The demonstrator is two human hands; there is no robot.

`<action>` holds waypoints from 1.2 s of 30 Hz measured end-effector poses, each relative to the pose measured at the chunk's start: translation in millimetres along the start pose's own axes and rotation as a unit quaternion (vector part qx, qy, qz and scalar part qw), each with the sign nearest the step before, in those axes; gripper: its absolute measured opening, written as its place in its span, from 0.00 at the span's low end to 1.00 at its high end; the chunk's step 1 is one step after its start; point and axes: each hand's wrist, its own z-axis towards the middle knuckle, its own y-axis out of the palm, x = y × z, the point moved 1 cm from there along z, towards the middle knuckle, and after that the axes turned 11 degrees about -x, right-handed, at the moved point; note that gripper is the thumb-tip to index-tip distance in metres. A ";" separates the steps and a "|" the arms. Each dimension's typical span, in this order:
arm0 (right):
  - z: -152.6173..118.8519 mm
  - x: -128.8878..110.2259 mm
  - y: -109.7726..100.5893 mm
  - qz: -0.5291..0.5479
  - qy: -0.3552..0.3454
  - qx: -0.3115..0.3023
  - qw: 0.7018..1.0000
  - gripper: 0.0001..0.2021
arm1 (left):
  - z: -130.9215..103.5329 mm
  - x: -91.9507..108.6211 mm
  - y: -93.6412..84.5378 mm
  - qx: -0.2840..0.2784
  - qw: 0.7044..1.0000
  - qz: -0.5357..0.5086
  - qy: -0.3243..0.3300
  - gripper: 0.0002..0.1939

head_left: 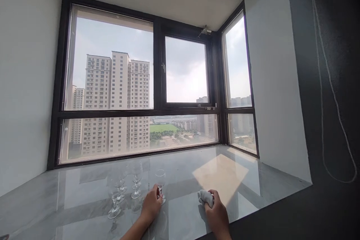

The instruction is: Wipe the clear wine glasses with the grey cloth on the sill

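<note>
1. The left hand (153,201) pinches a stemmed glass (161,179) low on its bowl and stem; the glass stands upright near the middle of the sill (84,210). Its smooth, narrow stem could slip if the pinch loosens or turns, letting it tip onto the hard, glossy stone.

2. The right hand (216,212) is closed around a bunched white cloth (205,198), to the right of the glass and apart from it. A loose fold could catch the rim and pull it sideways if brought across carelessly.

3. To the left, at least three more stemmed glasses stand close together, the nearest glass (114,204) in front and another glass (136,183) farther right. The left wrist and forearm lie just beside them, so a leftward sweep could knock one into its neighbours and chip or topple several.

4. Being clear against a reflective sill, the glasses are easy to misjudge; overlapping outlines make an exact count uncertain.

5. As containers, the held glass and those at left appear to have nothing in them, though glare leaves any film or drops impossible to tell.
</note>
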 end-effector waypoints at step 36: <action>15.9 -30.5 8.3 0.105 -0.096 0.070 0.987 0.20 | 8.7 54.0 18.4 -0.011 0.973 0.031 0.228 0.09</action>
